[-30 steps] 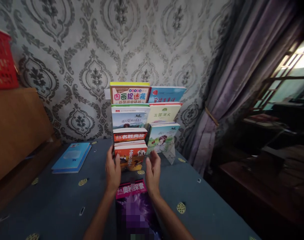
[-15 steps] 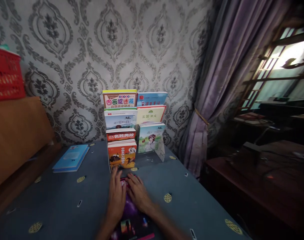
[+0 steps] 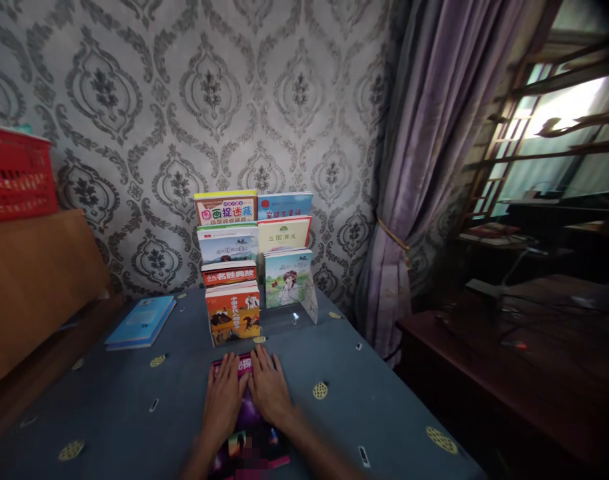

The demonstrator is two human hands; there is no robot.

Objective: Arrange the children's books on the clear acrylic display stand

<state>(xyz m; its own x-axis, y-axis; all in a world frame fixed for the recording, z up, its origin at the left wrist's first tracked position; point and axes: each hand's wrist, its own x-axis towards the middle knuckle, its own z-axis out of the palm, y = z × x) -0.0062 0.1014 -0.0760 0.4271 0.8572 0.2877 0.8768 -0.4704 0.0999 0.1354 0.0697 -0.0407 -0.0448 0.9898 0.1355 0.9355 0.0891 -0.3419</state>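
A dark purple book [image 3: 249, 417] with a pink title band lies on the table in front of me. My left hand [image 3: 225, 393] rests flat on the upper left of its cover, fingers stretched out toward the title. Beside it, my right hand [image 3: 269, 385] lies flat over the upper right, its fingers also straight. Both hands hide part of the cover. Just beyond my fingertips stands a clear display rack [image 3: 311, 300] with books in tiers. An orange book [image 3: 233, 313] is at its lower left, and a pale green book [image 3: 287, 280] at its lower right.
Two blue books [image 3: 143, 323] lie stacked at the table's far left. A cardboard box [image 3: 39, 287] with a red basket [image 3: 18, 173] on it stands at the left edge. On the right are a purple curtain [image 3: 429, 153] and a dark red desk [image 3: 464, 360].
My hands now lie on the purple book, the left a little further back from the rack, showing more of the title. The whole view has shifted slightly.
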